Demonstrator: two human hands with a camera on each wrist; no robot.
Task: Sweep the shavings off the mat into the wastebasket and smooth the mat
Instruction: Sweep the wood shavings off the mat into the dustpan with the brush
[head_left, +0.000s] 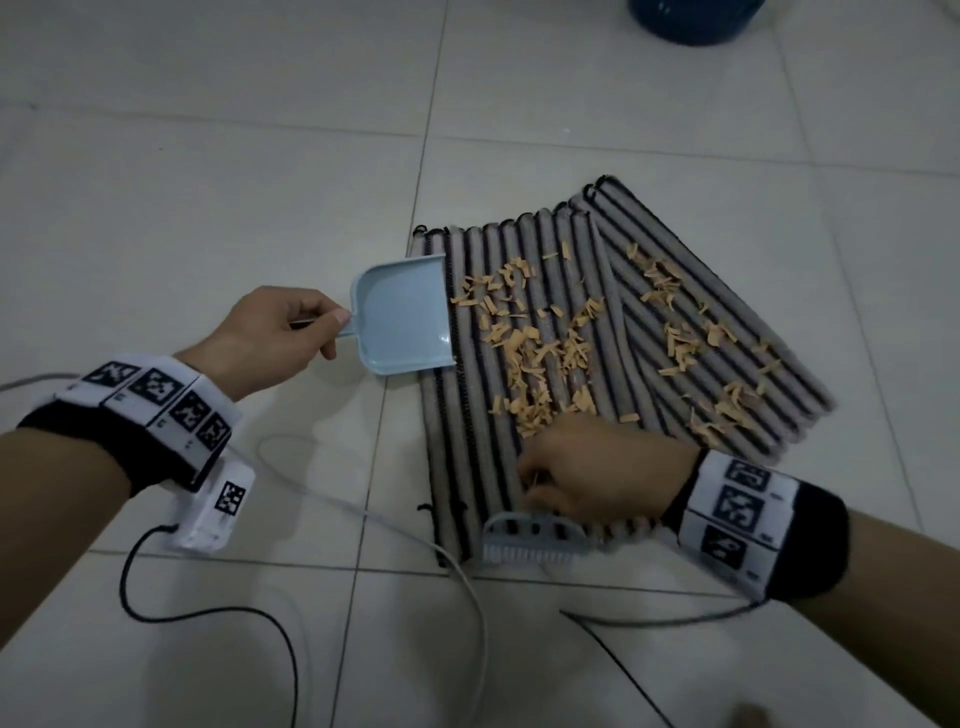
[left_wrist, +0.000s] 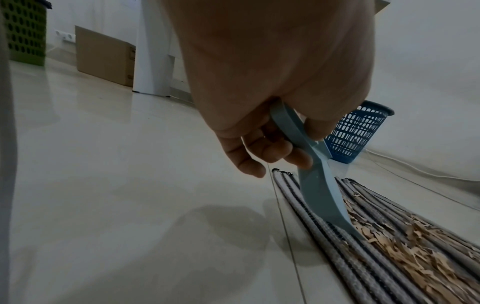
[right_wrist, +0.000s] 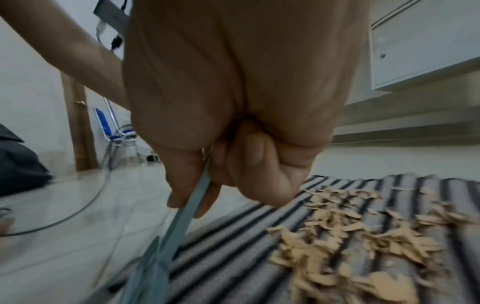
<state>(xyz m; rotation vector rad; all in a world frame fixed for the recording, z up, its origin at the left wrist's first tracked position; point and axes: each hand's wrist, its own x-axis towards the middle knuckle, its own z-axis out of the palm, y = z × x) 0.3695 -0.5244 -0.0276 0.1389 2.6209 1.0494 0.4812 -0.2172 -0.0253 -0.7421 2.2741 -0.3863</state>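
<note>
A grey mat with black stripes (head_left: 467, 415) lies on the tiled floor, its right part folded over and rumpled. Tan shavings (head_left: 540, 353) are strewn across it. My left hand (head_left: 280, 327) grips the handle of a light blue dustpan (head_left: 405, 317), whose front lip rests on the mat's left edge. My right hand (head_left: 587, 473) grips the handle of a light blue brush (head_left: 530, 540), whose white bristles sit at the mat's near edge. The blue wastebasket (head_left: 691, 21) stands beyond the mat, also seen as a perforated basket (left_wrist: 355, 133) in the left wrist view.
Cables (head_left: 291, 649) trail over the floor near me. The left wrist view shows a cardboard box (left_wrist: 103, 55), a green basket (left_wrist: 23, 30) and a white furniture leg (left_wrist: 153, 51). A blue chair (right_wrist: 111, 131) stands far left in the right wrist view.
</note>
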